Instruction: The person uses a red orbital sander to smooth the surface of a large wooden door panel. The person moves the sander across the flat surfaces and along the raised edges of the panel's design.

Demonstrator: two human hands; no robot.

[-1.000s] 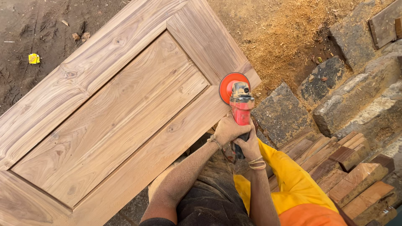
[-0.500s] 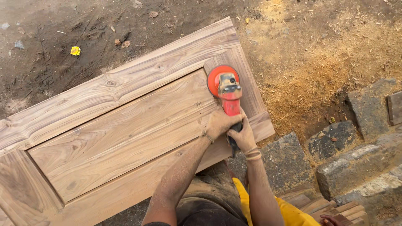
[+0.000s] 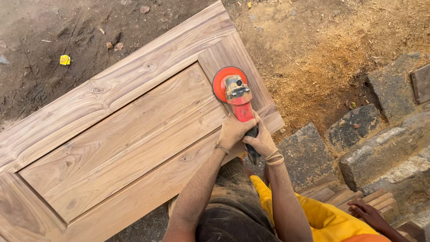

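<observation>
Two dusty hands clamp one red sander on a panelled door.

The left hand [image 3: 234, 131] and right hand [image 3: 261, 141] both wrap the red sander [image 3: 239, 104], whose orange disc [image 3: 220, 83] lies on the wooden door [image 3: 116, 130] at its right stile; sawdust [image 3: 322, 54] and stone blocks [image 3: 358, 130] lie beyond.

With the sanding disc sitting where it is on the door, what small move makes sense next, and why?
Probably slide the red sander a little further along the upright frame piece of the wooden door, keeping the orange disc flat. Both hands, left hand and right hand, grip the body, and the disc overlaps the frame piece and the panel edge, with more frame ahead of it.
</observation>
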